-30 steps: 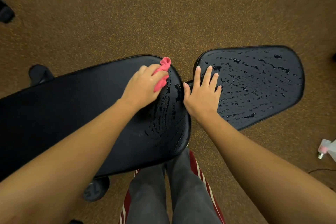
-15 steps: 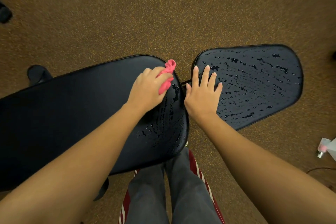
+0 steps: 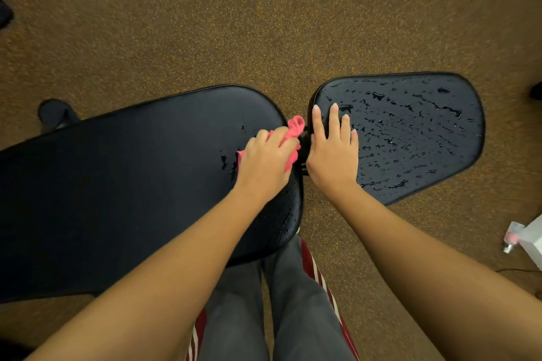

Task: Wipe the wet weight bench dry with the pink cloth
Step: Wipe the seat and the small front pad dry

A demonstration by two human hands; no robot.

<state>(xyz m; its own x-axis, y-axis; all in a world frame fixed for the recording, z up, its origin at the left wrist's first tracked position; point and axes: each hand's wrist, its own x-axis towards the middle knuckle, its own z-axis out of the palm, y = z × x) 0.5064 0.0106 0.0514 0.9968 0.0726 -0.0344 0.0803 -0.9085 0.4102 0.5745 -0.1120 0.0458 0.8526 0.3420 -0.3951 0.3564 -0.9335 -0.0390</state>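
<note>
The black weight bench has two pads. The long back pad (image 3: pixel 123 179) fills the left, with a few water drops near its right end. The smaller seat pad (image 3: pixel 416 138) on the right is covered in water drops. My left hand (image 3: pixel 265 164) presses the pink cloth (image 3: pixel 294 130) onto the right end of the back pad, cloth bunched under the fingers and poking out beyond them. My right hand (image 3: pixel 333 152) lies flat with fingers spread on the left edge of the seat pad, holding nothing.
Brown speckled carpet (image 3: pixel 264 23) surrounds the bench. My legs in grey trousers (image 3: pixel 281 302) stand at the bench's near side. A white object with a pink part (image 3: pixel 525 239) lies on the floor at the right edge. A black bench foot (image 3: pixel 54 113) shows at left.
My left hand has slid the cloth toward the right end of the back pad and nearer me; fewer drops remain there. The right hand stays flat on the seat pad.
</note>
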